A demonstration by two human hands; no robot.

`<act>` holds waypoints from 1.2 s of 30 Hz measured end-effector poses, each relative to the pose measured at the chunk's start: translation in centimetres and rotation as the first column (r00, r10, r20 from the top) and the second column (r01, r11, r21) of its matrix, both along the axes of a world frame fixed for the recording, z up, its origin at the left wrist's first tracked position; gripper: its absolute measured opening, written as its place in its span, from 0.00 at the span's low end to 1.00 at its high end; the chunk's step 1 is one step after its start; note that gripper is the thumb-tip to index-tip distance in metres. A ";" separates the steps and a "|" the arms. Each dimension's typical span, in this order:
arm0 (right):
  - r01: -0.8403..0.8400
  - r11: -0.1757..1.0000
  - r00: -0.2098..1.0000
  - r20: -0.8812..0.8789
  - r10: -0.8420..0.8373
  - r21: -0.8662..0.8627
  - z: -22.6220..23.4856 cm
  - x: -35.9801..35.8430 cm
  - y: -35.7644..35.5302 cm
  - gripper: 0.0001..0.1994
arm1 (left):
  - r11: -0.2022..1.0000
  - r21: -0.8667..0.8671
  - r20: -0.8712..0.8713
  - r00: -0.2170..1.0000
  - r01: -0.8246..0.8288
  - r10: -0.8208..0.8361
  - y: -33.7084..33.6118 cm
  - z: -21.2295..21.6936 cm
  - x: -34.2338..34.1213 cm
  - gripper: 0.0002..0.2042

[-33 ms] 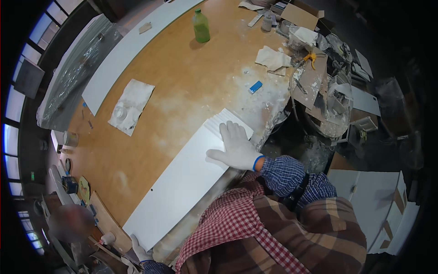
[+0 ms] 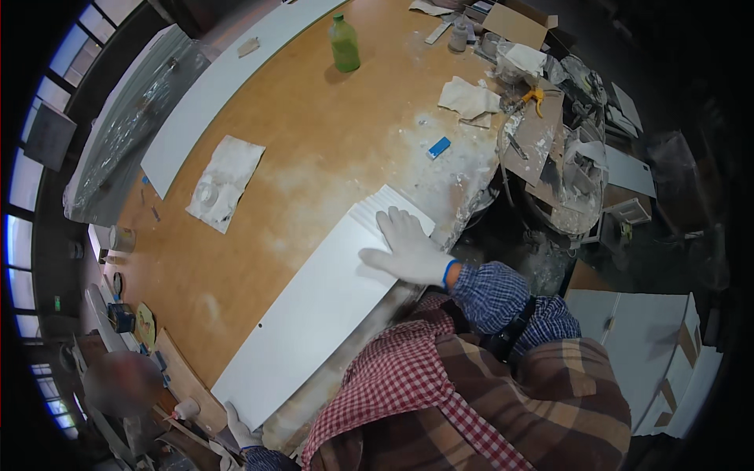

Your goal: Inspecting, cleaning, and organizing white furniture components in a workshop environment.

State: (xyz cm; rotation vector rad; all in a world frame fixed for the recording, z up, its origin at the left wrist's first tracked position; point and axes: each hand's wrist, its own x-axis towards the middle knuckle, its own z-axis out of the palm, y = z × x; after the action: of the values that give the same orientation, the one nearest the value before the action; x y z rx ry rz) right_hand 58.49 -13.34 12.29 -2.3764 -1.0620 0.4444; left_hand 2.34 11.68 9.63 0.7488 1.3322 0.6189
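Observation:
A stack of long white panels [image 2: 302,318] lies diagonally on the table, its far right end fanned into several steps. There is a small dark dot on the top panel. Across the far part of the stack rests my right hand [image 2: 412,250], in a white glove with a blue cuff, palm down, fingers stretched and thumb spread. At the stack's near left end, my gloved left hand [image 2: 242,430] touches the end edge with its visible fingers extended; part of it is hidden by the lower edge and the sleeve.
Nearby are a blue block [image 2: 439,147], a green bottle [image 2: 345,44] and a white cloth [image 2: 236,169] under a small round clear item. A long white panel [image 2: 177,149] lines the far left edge. Clutter and a yellow-handled tool [image 2: 536,98] fill the right; white cartons [image 2: 640,330] stand lower right.
My right hand has shifted very slightly to the right on the panels. The left hand and the stack look the same.

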 end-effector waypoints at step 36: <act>0.749 0.530 0.433 -0.899 0.064 0.398 -5.8 18.0 -4.7 0.19 | 0.088 0.492 -0.871 0.489 0.866 0.046 -11.4 3.4 43.2 0.23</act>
State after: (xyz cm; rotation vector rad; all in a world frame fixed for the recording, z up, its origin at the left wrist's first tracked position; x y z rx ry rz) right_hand 76.48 -18.02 6.44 -1.1821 -0.0690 0.6777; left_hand 45.56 0.30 13.01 2.7073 1.0786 0.5162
